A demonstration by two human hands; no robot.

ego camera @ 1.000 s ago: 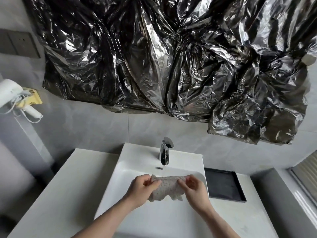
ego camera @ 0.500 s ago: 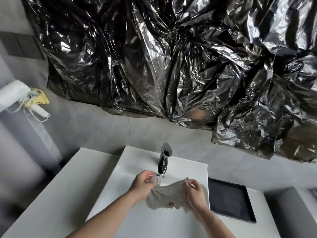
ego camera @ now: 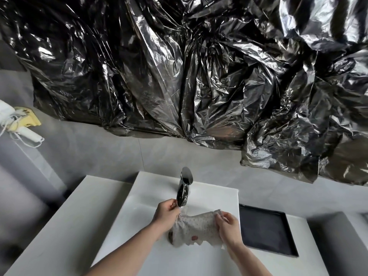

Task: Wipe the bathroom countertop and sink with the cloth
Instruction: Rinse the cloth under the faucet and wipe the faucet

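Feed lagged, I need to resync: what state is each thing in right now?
Speckled white cloth: stretched between both hands, above the basin.
Left hand: grip on cloth's left end.
Right hand: grip on cloth's right end.
Chrome faucet: no water visible.
Black rectangular tray: empty.

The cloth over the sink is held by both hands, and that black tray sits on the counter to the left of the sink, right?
Not quite. Both hands do hold the cloth over the sink, but the head view shows the black tray on the counter to the right of the sink, not the left.
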